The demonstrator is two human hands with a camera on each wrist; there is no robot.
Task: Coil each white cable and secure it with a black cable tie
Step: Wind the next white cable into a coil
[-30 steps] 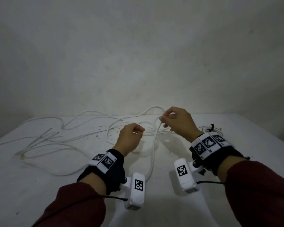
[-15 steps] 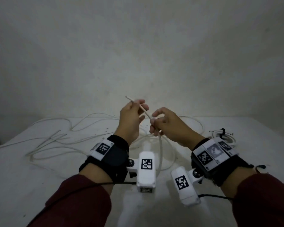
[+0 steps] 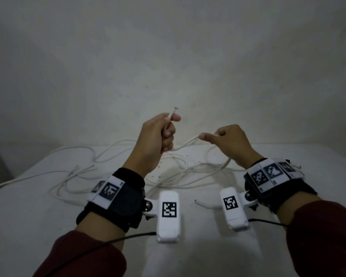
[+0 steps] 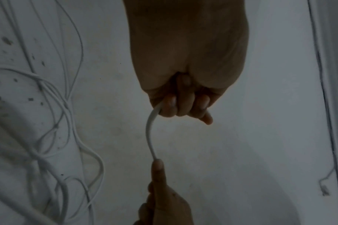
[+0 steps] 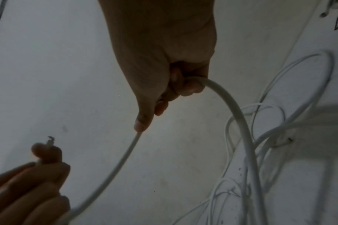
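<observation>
Your hands have drawn apart since a sec ago: left hand (image 3: 158, 136) fisted on the white cable (image 3: 186, 143) near its cut end, right hand (image 3: 230, 140) pinching it further along, short span bowed between, both above the table (image 3: 28, 206). So you've got a start end, no loop yet. Rest trails into the loose tangle (image 3: 178, 176). R wrist cam shows frayed tip (image 5: 50, 140); head cam barely does
</observation>
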